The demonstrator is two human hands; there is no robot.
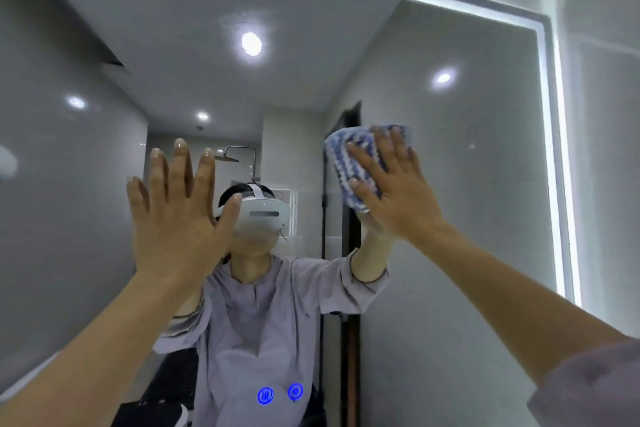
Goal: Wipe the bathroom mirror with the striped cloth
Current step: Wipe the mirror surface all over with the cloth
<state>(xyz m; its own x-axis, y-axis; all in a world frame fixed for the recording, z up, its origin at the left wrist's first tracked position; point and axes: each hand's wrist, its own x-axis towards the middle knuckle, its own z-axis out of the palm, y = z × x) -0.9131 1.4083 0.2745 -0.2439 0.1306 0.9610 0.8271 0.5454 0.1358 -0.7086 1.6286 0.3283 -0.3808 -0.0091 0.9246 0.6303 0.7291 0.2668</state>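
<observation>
The bathroom mirror (pixel 460 204) fills most of the view, edged by a lit white strip along its top and right side. My right hand (pixel 398 191) presses the blue-and-white striped cloth (pixel 349 156) flat against the glass, right of centre, fingers spread over it. My left hand (pixel 176 215) is raised at the left with its fingers spread and nothing in it; I cannot tell whether it touches the glass. The mirror reflects a person in a lilac top with a white headset.
Two blue glowing touch icons (pixel 280 393) sit low on the mirror. The lit strip (pixel 557 163) marks the mirror's right edge, with pale wall tiles (pixel 606 135) beyond it. The reflection shows ceiling spotlights, a shower head and a dark door frame.
</observation>
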